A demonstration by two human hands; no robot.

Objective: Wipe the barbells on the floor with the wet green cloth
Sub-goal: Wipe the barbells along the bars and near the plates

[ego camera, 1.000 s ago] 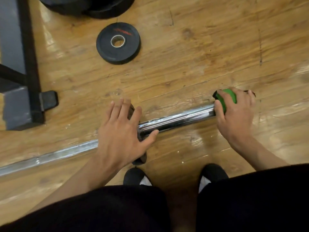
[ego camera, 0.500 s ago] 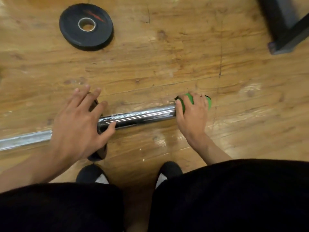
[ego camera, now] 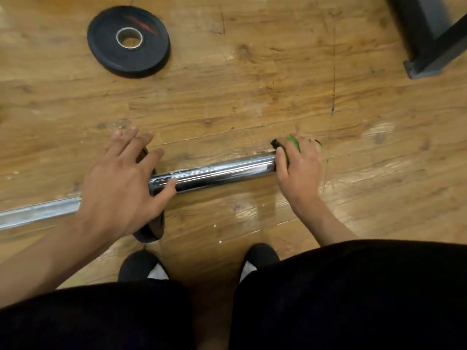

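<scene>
A chrome barbell [ego camera: 217,173] lies across the wooden floor, its thin shaft running off to the left edge. My left hand [ego camera: 121,188] rests with spread fingers on the black collar plate [ego camera: 151,228] where shaft meets sleeve, thumb touching the sleeve. My right hand [ego camera: 299,170] grips the green cloth [ego camera: 293,145], wrapped over the right end of the sleeve. Only a small patch of the cloth shows between my fingers; the sleeve's tip is hidden under it.
A small black weight plate [ego camera: 129,41] lies flat on the floor at the upper left. A dark metal rack foot [ego camera: 429,46] stands at the upper right. My two black shoes [ego camera: 141,266] and my knees fill the bottom of the view.
The view has swung left to right, bringing the rack foot in. My right hand holds the cloth at the sleeve's end throughout; my left hand stays on the collar.
</scene>
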